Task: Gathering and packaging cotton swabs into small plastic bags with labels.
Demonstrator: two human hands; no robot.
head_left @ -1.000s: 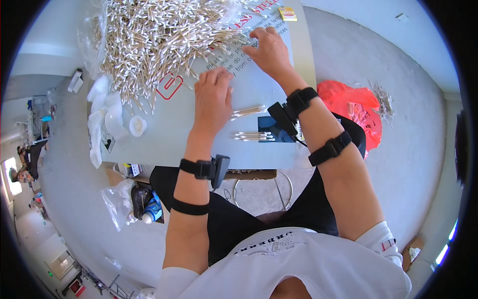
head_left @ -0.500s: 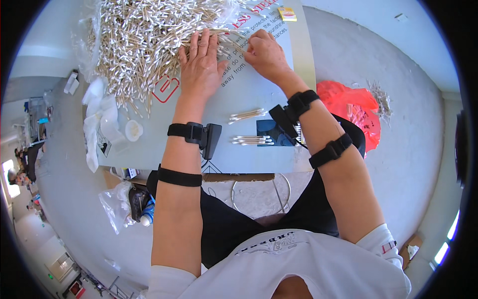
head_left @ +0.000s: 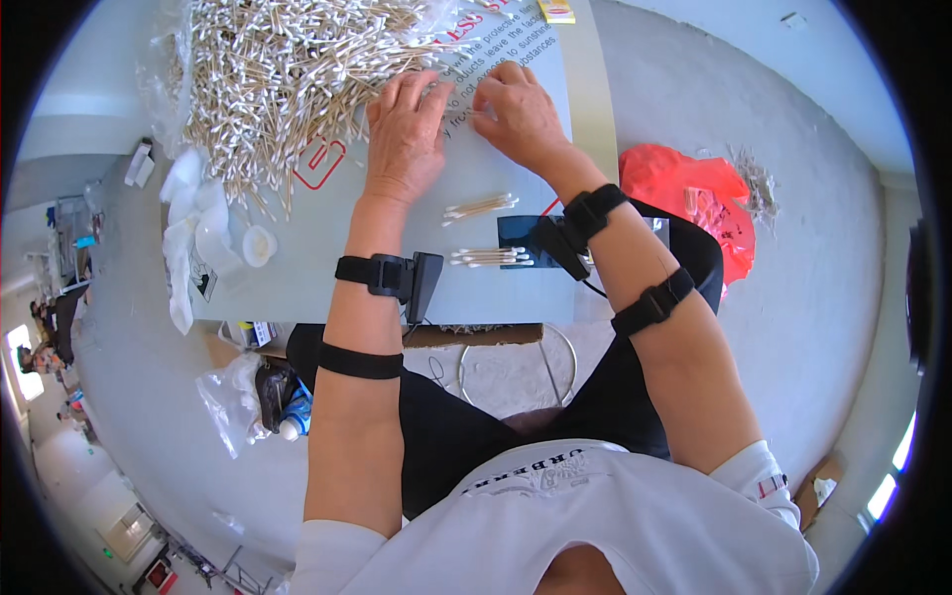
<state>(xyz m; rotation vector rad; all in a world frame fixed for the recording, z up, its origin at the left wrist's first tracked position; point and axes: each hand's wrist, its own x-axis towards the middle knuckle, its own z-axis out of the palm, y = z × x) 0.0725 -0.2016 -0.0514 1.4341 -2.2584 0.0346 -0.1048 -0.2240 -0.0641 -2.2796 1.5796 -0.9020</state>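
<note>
A big heap of cotton swabs (head_left: 288,89) with pale wooden stems and white tips covers the far left of the table. By its right edge is my left hand (head_left: 407,139), its fingers bent down and drawn together; what lies under the fingertips is hidden. Just right of it, my right hand (head_left: 521,111) is closed in a pinch, with a thin pale swab end showing at its fingertips, small and partly blurred. Nearer to me lie two small groups of swabs: a slanted bundle (head_left: 481,206) and a straight row (head_left: 490,257) partly over a dark blue sheet (head_left: 516,232).
The table has a printed grey cover (head_left: 377,297). White crumpled wrap (head_left: 181,238) and a small round white cup (head_left: 260,246) sit at its left. A red plastic bag (head_left: 674,183) is off the right edge. A yellow packet (head_left: 557,10) lies at the far edge.
My left hand has come off the heap's edge toward me, its flat fingers now curled. The right hand has moved slightly nearer, still pinched. The view has shifted a little.
</note>
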